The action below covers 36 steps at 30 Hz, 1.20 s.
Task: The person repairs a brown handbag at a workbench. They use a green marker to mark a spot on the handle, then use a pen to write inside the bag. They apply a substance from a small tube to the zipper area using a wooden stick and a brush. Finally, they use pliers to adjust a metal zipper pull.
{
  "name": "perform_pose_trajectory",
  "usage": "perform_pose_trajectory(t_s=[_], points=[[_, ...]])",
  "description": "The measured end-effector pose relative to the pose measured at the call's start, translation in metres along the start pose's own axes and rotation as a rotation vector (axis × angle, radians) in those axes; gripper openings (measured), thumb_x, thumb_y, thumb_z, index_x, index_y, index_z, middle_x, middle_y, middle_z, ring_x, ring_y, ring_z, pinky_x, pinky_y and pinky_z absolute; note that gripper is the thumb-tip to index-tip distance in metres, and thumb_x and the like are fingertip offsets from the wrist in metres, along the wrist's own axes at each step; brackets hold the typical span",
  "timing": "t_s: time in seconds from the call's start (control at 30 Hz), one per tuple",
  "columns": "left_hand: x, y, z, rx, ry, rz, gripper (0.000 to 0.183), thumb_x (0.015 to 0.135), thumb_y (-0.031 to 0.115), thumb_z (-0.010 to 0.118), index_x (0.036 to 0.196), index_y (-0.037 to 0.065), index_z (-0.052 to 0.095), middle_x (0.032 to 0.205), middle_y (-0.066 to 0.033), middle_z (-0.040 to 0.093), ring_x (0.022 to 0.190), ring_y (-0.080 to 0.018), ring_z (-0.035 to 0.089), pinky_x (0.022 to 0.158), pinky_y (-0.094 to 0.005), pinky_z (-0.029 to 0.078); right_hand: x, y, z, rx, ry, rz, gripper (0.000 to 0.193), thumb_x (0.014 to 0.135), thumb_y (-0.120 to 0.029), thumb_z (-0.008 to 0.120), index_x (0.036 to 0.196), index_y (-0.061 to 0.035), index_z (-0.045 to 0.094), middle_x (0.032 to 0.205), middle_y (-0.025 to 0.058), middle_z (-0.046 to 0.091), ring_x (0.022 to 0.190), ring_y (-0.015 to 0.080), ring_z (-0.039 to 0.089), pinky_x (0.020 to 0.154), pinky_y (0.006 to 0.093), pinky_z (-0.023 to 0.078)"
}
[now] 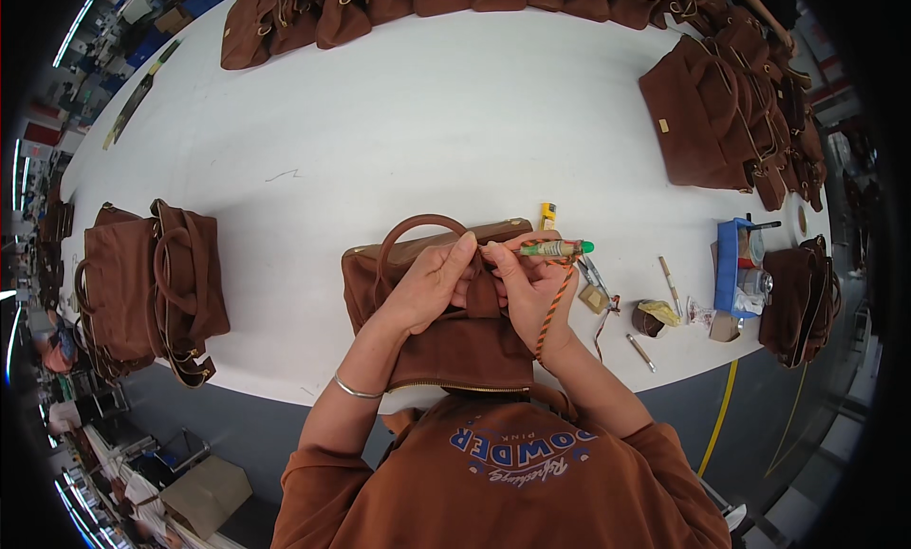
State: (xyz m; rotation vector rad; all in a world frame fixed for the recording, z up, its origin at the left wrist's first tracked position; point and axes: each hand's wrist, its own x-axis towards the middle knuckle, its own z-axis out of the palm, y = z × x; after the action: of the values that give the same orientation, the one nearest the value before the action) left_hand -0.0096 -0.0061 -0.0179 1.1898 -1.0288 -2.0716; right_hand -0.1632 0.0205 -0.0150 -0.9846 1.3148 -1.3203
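At mid-frame, over brown handbag [460, 359] on white surface [427, 112]: pinches handle [418, 223] with left hand [432, 283], clasps green-ended tool [550, 249] in right hand [537, 285], long axis near level, pointing left toward handle.

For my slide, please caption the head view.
Left hand at the handle of a brown bag, right hand holding a green-tipped tool.
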Motion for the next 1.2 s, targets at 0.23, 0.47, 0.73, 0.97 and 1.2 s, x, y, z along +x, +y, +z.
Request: perform_pose_trajectory(t_s=[0.23, 0.47, 0.73, 0.97, 1.2], points=[[-0.002, 0.003, 0.003, 0.042, 0.026, 0.013, 0.055, 0.102, 0.053, 0.039, 0.099, 0.002, 0.06, 0.085, -0.0025, 0.062, 0.073, -0.0077, 0.062, 0.064, -0.0219, 0.054, -0.004, -0.006, 0.004, -0.026, 0.004, -0.06, 0.007, 0.09, -0.003, 0.068, 0.09, 0.0026, 0.064, 0.084, 0.0046, 0.066, 0.074, 0.0087, 0.06, 0.064, 0.0239, 0.049], [0.004, -0.011, 0.001, 0.144, 0.082, 0.082, 0.053, 0.102, 0.053, 0.04, 0.094, 0.005, 0.062, 0.074, 0.0045, 0.051, 0.06, -0.0033, 0.045, 0.053, -0.0188, 0.043, -0.003, 0.001, 0.002, -0.19, -0.023, -0.222, 0.01, 0.091, -0.002, 0.067, 0.095, 0.0028, 0.06, 0.083, 0.0069, 0.068, 0.077, 0.0101, 0.065, 0.068, 0.0226, 0.053], [-0.001, -0.002, 0.006, 0.054, 0.141, -0.019, 0.042, 0.102, 0.05, 0.043, 0.093, 0.011, 0.057, 0.078, 0.0065, 0.046, 0.068, -0.0037, 0.044, 0.062, -0.0194, 0.043, 0.007, 0.001, 0.001, -0.024, 0.028, -0.005, 0.009, 0.089, -0.004, 0.07, 0.09, 0.0018, 0.063, 0.083, 0.0053, 0.066, 0.074, 0.0095, 0.061, 0.067, 0.0253, 0.051], [-0.008, 0.002, 0.007, 0.086, 0.095, 0.036, 0.037, 0.103, 0.044, 0.044, 0.091, 0.011, 0.055, 0.077, 0.0063, 0.044, 0.067, -0.0031, 0.041, 0.062, -0.019, 0.043, 0.009, -0.006, 0.002, 0.031, 0.014, 0.002, 0.009, 0.089, -0.003, 0.069, 0.089, 0.0022, 0.063, 0.084, 0.0051, 0.066, 0.075, 0.0084, 0.06, 0.067, 0.0243, 0.05], [-0.004, 0.001, 0.008, 0.168, 0.1, 0.099, 0.039, 0.104, 0.041, 0.044, 0.087, 0.008, 0.054, 0.073, 0.0058, 0.043, 0.063, -0.0029, 0.04, 0.057, -0.019, 0.042, 0.008, -0.014, 0.0, 0.045, 0.009, 0.038, 0.01, 0.09, -0.005, 0.069, 0.09, 0.0017, 0.061, 0.084, 0.0059, 0.066, 0.075, 0.0081, 0.062, 0.066, 0.0235, 0.052]])
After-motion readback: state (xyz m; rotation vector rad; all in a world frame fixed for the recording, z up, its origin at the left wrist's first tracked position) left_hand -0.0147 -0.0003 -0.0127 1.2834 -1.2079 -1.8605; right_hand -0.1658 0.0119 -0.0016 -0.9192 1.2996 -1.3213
